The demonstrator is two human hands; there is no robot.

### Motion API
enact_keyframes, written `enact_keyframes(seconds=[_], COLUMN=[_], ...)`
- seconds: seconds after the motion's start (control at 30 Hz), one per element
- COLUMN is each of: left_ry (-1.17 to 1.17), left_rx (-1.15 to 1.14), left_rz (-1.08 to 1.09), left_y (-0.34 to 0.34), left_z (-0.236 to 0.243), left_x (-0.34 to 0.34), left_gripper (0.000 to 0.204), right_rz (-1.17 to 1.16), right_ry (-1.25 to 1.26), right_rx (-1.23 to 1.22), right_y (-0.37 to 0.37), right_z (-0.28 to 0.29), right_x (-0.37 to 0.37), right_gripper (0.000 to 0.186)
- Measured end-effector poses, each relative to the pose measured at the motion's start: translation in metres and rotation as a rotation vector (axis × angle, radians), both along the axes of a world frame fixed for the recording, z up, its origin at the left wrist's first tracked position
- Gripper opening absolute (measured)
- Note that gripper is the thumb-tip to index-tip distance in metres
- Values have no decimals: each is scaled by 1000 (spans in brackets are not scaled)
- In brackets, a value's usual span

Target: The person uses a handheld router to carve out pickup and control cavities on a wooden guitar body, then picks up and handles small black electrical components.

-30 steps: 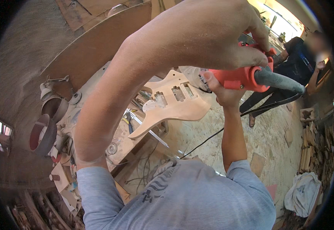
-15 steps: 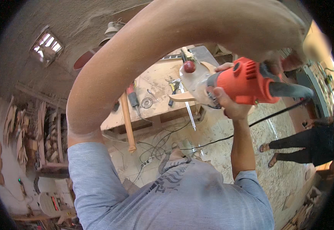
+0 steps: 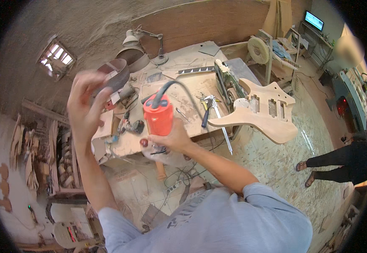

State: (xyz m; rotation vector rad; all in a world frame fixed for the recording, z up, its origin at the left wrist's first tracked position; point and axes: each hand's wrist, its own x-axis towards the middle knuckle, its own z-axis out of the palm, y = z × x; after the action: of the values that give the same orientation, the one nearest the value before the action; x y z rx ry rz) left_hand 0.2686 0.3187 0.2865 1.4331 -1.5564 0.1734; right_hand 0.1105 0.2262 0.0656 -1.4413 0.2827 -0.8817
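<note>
My right hand point(image 3: 176, 135) grips an orange-red handheld router point(image 3: 157, 120) in front of the bench. Its clear base with a red knob point(image 3: 144, 142) faces down, and a dark cord loops up from its top. Raised at the left, my left hand point(image 3: 86, 101) is empty, fingers apart and slightly blurred. Off to the right, an unfinished wooden guitar body point(image 3: 272, 116) with routed cavities juts out from a dark green vise point(image 3: 227, 82) at the bench end. Neither hand touches it.
On the dusty workbench point(image 3: 170, 82) lie a caliper point(image 3: 222, 128), a dark-handled tool point(image 3: 206, 114), a drill point(image 3: 130, 124) and a desk lamp point(image 3: 161, 58). Cables point(image 3: 179, 175) run over the floor below. A person in dark clothes point(image 3: 335, 160) stands at the right.
The router has moved left, away from the guitar body, and now sits upright in my right hand. My left arm has swung from across the view to the left, its hand now off the router.
</note>
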Motion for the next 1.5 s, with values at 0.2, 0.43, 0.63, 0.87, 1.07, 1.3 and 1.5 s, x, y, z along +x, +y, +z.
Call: enact_keyframes(seconds=[0.2, 0.43, 0.63, 0.87, 1.07, 1.3, 1.5], left_ry=[323, 1085, 1494, 1436, 1118, 334, 74], left_rx=[226, 346, 465, 552, 537, 442, 355], left_rz=[523, 817, 899, 860, 713, 91, -359], left_y=[152, 306, 376, 342, 221, -42, -201], left_z=[-137, -334, -430, -416, -374, -270, -219], left_x=[124, 75, 28, 77, 89, 24, -156], left_gripper=[7, 14, 17, 17, 29, 13, 13], right_rz=[-16, -537, -698, -545, -802, 142, 377], right_ry=[60, 370, 3, -187, 484, 395, 616], right_rx=[377, 578, 1016, 1248, 618, 211, 180], right_y=[-34, -198, -264, -296, -191, -12, -38], right_z=[-100, -208, -282, -369, -289, -158, -61], right_x=[105, 126, 152, 165, 163, -30, -242], right_gripper=[44, 36, 45, 50, 42, 43, 49])
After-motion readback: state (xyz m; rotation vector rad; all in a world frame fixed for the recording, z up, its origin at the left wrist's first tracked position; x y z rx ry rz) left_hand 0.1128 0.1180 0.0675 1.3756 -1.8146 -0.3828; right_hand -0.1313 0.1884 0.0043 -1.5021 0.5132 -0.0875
